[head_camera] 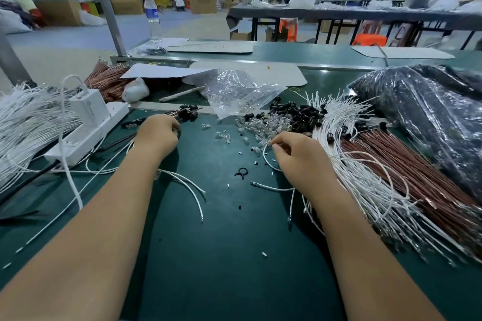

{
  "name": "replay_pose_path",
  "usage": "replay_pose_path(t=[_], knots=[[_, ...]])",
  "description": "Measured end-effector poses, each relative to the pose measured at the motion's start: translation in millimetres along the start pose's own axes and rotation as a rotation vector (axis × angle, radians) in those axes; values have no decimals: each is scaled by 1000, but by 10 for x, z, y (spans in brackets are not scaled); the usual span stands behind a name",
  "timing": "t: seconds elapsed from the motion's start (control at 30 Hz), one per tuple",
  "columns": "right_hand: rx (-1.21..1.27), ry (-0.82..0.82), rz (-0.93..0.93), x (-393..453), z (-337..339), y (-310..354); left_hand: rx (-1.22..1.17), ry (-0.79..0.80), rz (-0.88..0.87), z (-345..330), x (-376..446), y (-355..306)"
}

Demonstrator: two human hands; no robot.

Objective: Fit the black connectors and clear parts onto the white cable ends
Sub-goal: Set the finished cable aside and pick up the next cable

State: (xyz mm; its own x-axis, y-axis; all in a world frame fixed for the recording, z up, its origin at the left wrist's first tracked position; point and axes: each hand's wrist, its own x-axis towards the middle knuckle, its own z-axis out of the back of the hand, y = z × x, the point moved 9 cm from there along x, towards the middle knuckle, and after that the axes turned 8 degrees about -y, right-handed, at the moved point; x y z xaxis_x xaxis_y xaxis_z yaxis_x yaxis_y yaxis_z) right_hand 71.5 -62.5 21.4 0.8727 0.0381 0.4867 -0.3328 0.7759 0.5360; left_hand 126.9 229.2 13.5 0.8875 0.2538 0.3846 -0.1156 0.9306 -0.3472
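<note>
My left hand (157, 135) grips a bundle of cables tipped with black connectors (187, 112), the ends sticking out to the upper right. My right hand (300, 159) pinches a thin white cable (266, 157) that loops down to its left on the green mat. A heap of loose black connectors (300, 112) lies beyond it, with a pile of clear parts (263, 125) in front of that heap. A few clear parts (223, 136) lie scattered between my hands. A big fan of white cables (365, 169) spreads out under my right forearm.
Copper-coloured wires (407, 164) lie right of the white cables, beside a dark plastic bag (430, 112). A clear bag (234, 91) sits behind the parts. A white power strip with charger (88, 122) and more white cables (28, 117) are at left. A black ring (242, 172) lies mid-mat.
</note>
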Motion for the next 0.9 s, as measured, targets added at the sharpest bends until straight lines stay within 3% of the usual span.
replay_pose_path(t=[0.17, 0.37, 0.43, 0.6, 0.77, 0.9], knots=[[-107, -32, -67, 57, 61, -99, -394, -111, -39, 174, -135, -556], [-35, -143, -194, 127, 388, -233, -1407, 185, 322, -279, -537, -1406], [-20, -194, -226, 172, 565, -273, -1617, 238, 451, -437, -664, -1568], [10, -229, -261, 268, 786, -361, -1944, 306, 598, -624, -774, -1663], [-198, -36, -365, 280, 409, -483, -2044, 304, 454, -478, -683, -1602], [-401, -111, -428, 216, 417, -594, -2025, 312, 336, -455, -689, -1637]])
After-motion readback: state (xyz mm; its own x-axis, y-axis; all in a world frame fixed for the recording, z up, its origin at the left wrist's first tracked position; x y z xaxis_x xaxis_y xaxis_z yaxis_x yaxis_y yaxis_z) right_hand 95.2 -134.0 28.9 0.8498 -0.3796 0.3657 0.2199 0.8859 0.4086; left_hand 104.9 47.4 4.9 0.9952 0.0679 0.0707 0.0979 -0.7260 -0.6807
